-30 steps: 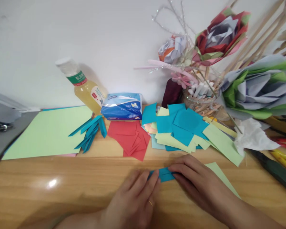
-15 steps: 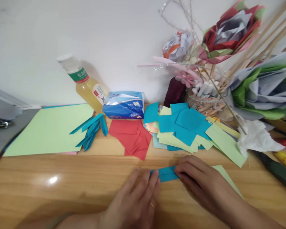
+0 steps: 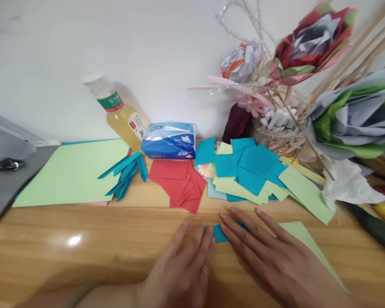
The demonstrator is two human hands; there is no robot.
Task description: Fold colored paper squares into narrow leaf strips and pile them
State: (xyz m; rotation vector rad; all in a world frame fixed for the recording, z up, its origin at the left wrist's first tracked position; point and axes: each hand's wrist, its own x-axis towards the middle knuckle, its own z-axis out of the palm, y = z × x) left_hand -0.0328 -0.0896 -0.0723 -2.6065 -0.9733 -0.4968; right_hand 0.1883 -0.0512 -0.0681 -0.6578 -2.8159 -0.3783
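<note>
A folded strip of blue paper [image 3: 220, 234] lies flat on the wooden table in front of me, partly covered by my fingers. My left hand [image 3: 182, 265], with a ring on one finger, rests its outstretched fingertips on the strip's left end. Over the right part of the strip my right hand [image 3: 263, 248] lies flat, fingers long and spread. A pale green sheet [image 3: 303, 239] shows partly from beneath my right hand and forearm.
Red paper squares [image 3: 182, 184], blue squares [image 3: 259, 164] and folded blue strips [image 3: 126, 175] lie farther back. Behind them are a tissue pack [image 3: 168, 141], a drink bottle [image 3: 125, 122] and paper flowers [image 3: 314, 47]. A green paper stack [image 3: 70, 171] is at left.
My right hand has gone from pinching the strip's right end to lying flat across it, its fingers now spread and farther left. The left hand keeps its place on the strip.
</note>
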